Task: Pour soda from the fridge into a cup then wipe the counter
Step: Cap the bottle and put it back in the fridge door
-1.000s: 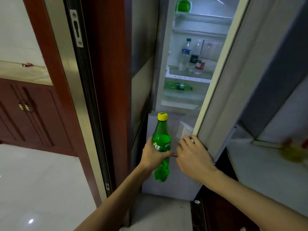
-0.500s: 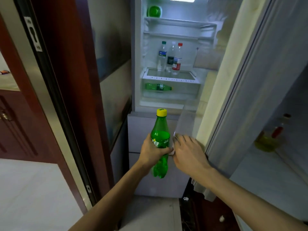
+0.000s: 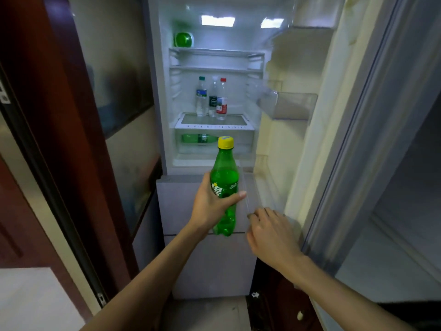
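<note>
Top shelf: a white wire-edged fridge shelf (image 3: 216, 51) carried a round green and white container (image 3: 183, 39) at its left end.
Middle shelf: a glass fridge shelf with a white frame (image 3: 213, 125) bore three clear plastic bottles standing close together, teal-capped (image 3: 201, 96), dark-labelled (image 3: 213, 99) and red-capped (image 3: 222, 99).
Drawer: a clear plastic crisper drawer (image 3: 241, 139) beneath it held a green plastic bottle lying on its side (image 3: 198, 138).

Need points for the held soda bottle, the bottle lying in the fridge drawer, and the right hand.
held soda bottle (image 3: 224, 177), head view, green body above the label.
bottle lying in the fridge drawer (image 3: 194, 138), head view, middle of its side.
right hand (image 3: 272, 231), head view, back of the hand.
</note>
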Demonstrator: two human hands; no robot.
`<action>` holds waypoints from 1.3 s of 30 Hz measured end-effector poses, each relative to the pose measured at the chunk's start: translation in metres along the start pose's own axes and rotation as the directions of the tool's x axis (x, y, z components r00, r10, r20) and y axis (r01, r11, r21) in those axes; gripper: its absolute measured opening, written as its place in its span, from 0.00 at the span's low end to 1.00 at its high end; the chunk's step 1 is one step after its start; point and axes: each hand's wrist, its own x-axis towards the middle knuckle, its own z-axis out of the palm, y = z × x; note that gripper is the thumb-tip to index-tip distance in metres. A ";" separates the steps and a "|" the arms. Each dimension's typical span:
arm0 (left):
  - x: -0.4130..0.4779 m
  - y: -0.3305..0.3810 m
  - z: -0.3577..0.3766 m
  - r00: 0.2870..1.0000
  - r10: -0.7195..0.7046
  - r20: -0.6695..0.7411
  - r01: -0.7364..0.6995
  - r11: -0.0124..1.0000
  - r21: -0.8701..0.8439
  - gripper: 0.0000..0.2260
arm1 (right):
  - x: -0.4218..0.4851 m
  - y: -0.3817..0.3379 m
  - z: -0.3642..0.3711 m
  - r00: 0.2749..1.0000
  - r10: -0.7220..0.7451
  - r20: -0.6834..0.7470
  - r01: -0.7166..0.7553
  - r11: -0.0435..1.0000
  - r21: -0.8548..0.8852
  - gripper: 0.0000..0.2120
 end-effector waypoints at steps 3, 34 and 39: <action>0.012 0.029 0.009 0.995 0.089 0.051 -0.087 0.995 -0.039 0.25 | 0.006 0.009 -0.019 0.997 -0.011 0.079 0.012 1.000 -0.017 0.08; 0.136 0.198 0.023 0.623 0.771 0.130 -0.773 0.632 -0.043 0.30 | 0.086 0.065 -0.160 0.659 0.271 -0.702 -0.247 0.959 0.138 0.22; 0.146 0.178 0.048 0.627 0.764 0.154 -0.775 0.631 0.023 0.30 | 0.085 0.067 -0.157 0.654 0.274 -0.705 -0.232 0.960 0.158 0.22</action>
